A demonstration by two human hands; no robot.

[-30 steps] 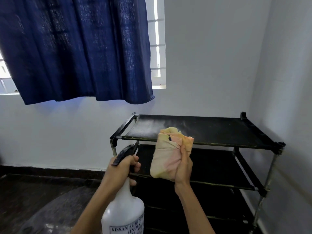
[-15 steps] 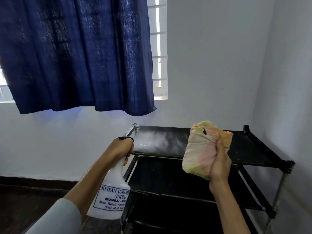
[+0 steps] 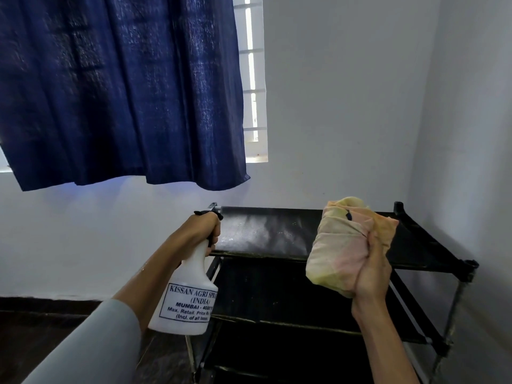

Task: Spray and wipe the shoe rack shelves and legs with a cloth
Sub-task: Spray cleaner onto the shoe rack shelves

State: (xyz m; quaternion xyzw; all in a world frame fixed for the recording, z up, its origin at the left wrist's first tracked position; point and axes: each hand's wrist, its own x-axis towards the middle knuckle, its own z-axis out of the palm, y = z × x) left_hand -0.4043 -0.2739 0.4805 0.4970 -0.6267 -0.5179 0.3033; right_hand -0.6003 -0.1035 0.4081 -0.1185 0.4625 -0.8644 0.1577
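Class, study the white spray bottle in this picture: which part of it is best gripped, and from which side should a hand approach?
Grip the spray bottle at its narrow neck just under the black trigger head, coming from behind, the end away from the nozzle. The neck is slim enough for a hand to wrap, while the body is wide. The left hand holds it this way, so the nozzle faces the shoe rack.

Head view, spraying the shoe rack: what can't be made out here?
- Spray bottle: the left hand covers the trigger and nozzle; the label's right end curves out of sight.
- Shoe rack: lowest shelf and feet are cut off by the bottom edge.
- Right hand: the cloth hides the fingers.
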